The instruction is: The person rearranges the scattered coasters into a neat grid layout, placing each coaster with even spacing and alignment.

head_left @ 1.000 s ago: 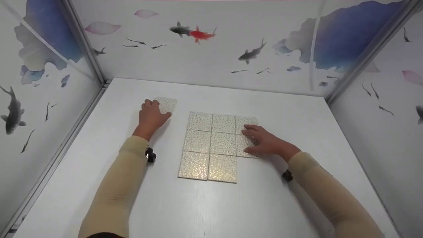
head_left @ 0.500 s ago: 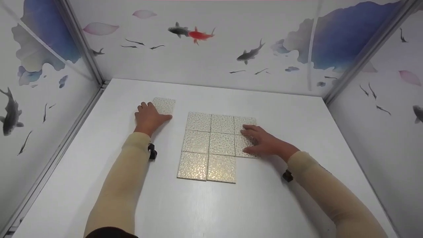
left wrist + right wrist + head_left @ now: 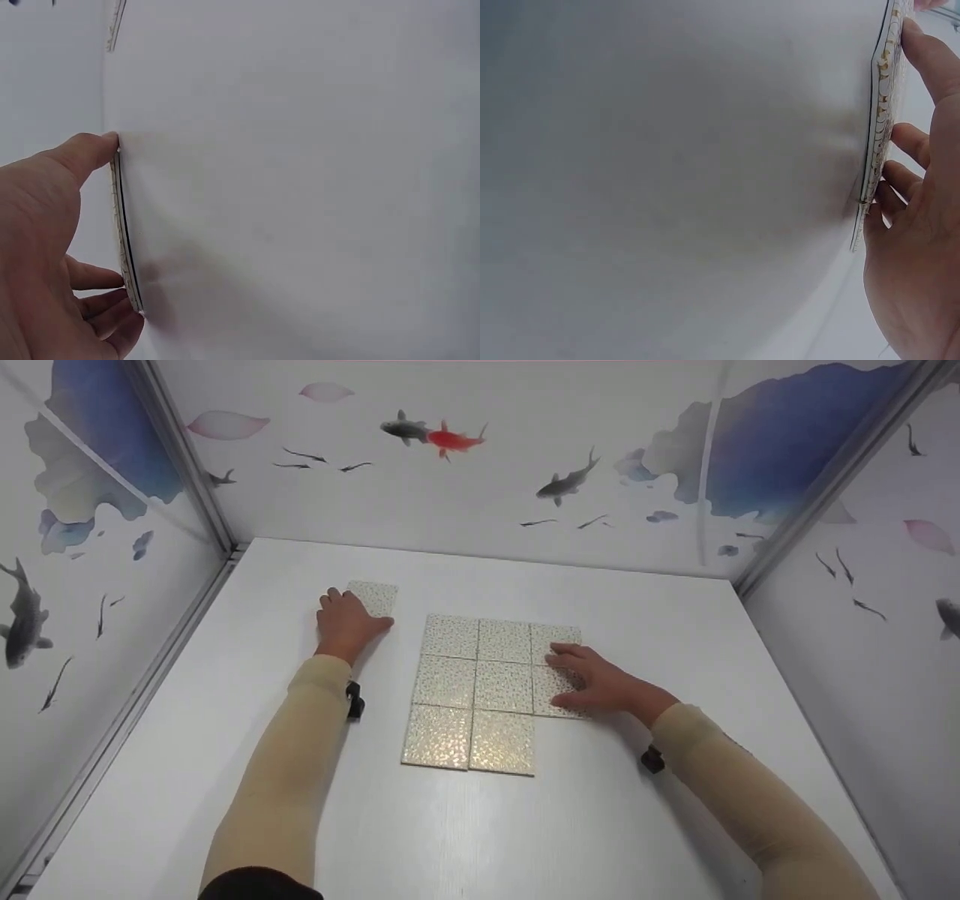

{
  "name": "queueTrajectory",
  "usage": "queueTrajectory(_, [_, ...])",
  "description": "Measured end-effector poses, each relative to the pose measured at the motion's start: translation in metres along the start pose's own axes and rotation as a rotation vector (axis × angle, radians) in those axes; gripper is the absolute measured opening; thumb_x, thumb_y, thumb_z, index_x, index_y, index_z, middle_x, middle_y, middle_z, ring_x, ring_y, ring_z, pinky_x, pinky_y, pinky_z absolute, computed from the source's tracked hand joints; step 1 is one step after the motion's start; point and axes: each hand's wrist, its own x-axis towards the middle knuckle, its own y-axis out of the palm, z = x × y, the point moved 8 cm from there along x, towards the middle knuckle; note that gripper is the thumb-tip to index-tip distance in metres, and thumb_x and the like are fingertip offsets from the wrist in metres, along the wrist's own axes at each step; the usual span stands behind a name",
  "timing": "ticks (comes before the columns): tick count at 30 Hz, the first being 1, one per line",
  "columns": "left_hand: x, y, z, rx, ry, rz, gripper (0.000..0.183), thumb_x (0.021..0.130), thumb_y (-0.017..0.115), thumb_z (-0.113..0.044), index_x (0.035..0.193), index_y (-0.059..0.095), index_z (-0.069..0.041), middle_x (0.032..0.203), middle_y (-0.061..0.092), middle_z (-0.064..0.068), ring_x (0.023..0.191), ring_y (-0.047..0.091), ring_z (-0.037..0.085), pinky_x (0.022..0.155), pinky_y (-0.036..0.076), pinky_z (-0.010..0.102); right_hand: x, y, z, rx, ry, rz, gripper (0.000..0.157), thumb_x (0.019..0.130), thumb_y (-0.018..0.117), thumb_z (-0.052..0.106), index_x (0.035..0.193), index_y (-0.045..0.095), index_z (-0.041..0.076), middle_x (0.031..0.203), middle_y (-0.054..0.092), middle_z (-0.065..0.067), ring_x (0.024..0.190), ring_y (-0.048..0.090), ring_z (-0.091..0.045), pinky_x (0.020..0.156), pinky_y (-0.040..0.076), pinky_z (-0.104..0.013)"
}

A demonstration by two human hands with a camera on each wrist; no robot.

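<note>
A single speckled square tile [image 3: 377, 597] lies apart at the far left of the white table. My left hand [image 3: 347, 624] is at its near-left side; in the left wrist view the thumb and fingertips pinch the loose tile [image 3: 125, 225] at opposite ends, flat against the table. Several matching tiles [image 3: 504, 688] form a block in rows at the middle, with the nearest row one tile shorter on the right. My right hand [image 3: 596, 679] rests with spread fingers on the block's right column. From the right wrist, its fingertips touch the tiles' upper face [image 3: 887, 112].
The white table [image 3: 450, 840] is bounded by a back wall [image 3: 480, 510] and side walls printed with fish and petals. Metal posts [image 3: 191, 457] stand at the back corners. A small black device [image 3: 355, 701] sits at the left wrist, another device [image 3: 652, 759] at the right.
The left hand has shifted slightly around the loose tile, first left and then back right. Its tile, the block and the right hand stay put; the head view has drifted a little.
</note>
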Motion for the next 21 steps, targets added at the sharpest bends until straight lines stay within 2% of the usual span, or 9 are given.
queueTrajectory(9, [0.0004,-0.0008,-0.0012,-0.009,-0.020,0.018,0.097,0.092,0.079,-0.051,0.149,0.048,0.022,0.155,0.036,0.040,0.146,0.038,0.053,0.121,0.040,0.064,0.0001,0.0012,-0.0002,-0.012,0.005,0.004,0.090,0.100,0.081,0.055,0.172,0.042,0.018,0.183,0.020,-0.007,0.169,0.013,-0.036,0.132,0.022,-0.066])
queueTrajectory(21, [-0.0017,-0.0033,0.0027,-0.063,0.017,-0.010,0.091,0.088,0.084,-0.046,0.141,0.055,0.022,0.147,0.042,0.039,0.135,0.044,0.050,0.117,0.044,0.063,-0.0013,-0.0003,0.0046,0.014,-0.002,-0.006,0.086,0.101,0.083,0.045,0.171,0.043,0.015,0.183,0.021,-0.010,0.168,0.013,-0.041,0.130,0.022,-0.070])
